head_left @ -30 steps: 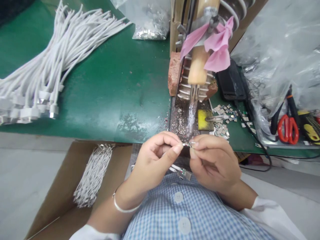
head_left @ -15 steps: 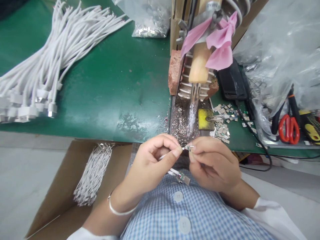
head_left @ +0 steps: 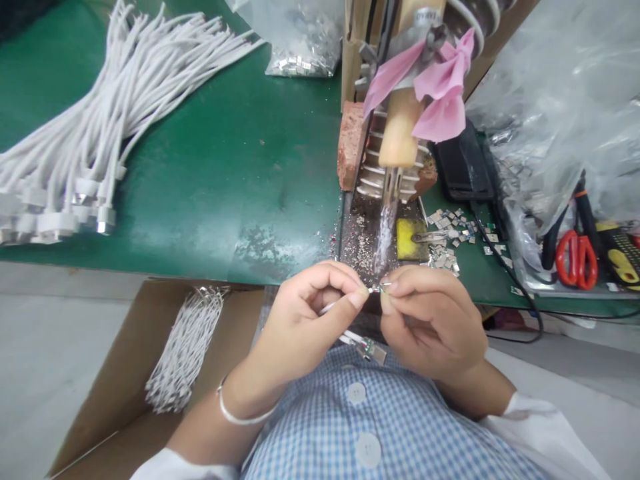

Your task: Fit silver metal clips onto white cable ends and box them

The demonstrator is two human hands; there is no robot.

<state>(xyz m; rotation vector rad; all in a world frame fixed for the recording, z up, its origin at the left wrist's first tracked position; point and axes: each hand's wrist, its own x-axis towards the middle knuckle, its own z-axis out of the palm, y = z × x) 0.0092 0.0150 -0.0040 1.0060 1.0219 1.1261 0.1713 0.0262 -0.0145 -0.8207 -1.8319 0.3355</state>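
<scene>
My left hand (head_left: 313,320) pinches the end of a white cable (head_left: 327,308) between thumb and forefinger. Close against that end, my right hand (head_left: 435,323) grips a small USB connector (head_left: 384,287), mostly covered by the fingertips. Whether wire and connector are joined I cannot tell. Below the left palm hang more white cable ends with metal connectors and green boards (head_left: 374,350). Just beyond both hands, the silvery tip of a soldering iron (head_left: 386,230) points down toward me, its wooden handle (head_left: 399,137) fixed in place with a pink cloth tied around it.
White USB cables (head_left: 120,113) lie bundled on the green table (head_left: 240,173). A cardboard box (head_left: 117,373) at lower left holds more cables. Right of the iron are a yellow sponge (head_left: 407,239), loose connectors (head_left: 444,259), a black phone (head_left: 465,167) and red-handled scissors (head_left: 577,260).
Both hands have shifted slightly right and up, nearer the iron tip, with cable and connector between them. The hanging connector ends moved right along with the left hand.
</scene>
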